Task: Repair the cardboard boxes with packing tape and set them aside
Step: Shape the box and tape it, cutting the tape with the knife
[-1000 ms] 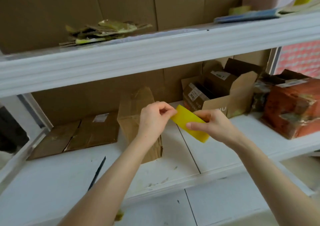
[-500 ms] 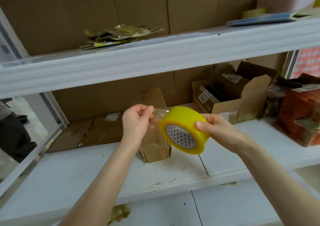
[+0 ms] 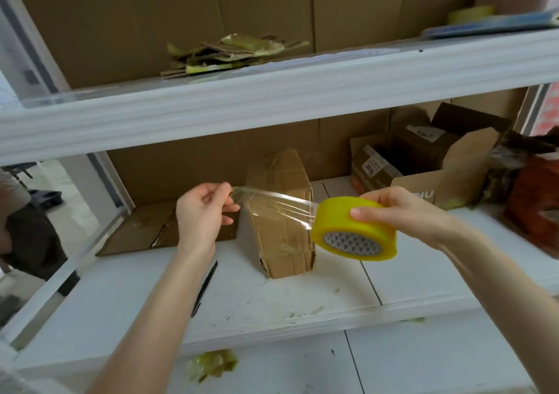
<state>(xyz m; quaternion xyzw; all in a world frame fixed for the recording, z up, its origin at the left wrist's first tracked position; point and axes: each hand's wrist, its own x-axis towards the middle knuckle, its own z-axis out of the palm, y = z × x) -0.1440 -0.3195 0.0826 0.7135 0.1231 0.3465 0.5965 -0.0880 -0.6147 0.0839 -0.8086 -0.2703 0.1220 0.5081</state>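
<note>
L hand (image 3: pixel 202 212) now pinching tape end, longer clear strip (image 3: pixel 281 207) pulled out, R hand (image 3: pixel 399 209) gripping yellow roll (image 3: pixel 348 224) tilted flatter

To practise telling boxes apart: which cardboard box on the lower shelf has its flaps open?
The right box, flaps up; the middle box stands taped shut, the left box lies flat.

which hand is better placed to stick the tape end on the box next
Probably left: the left hand pinches the tape end just in front of the box, while the right hand holds the roll off to its side.
</note>
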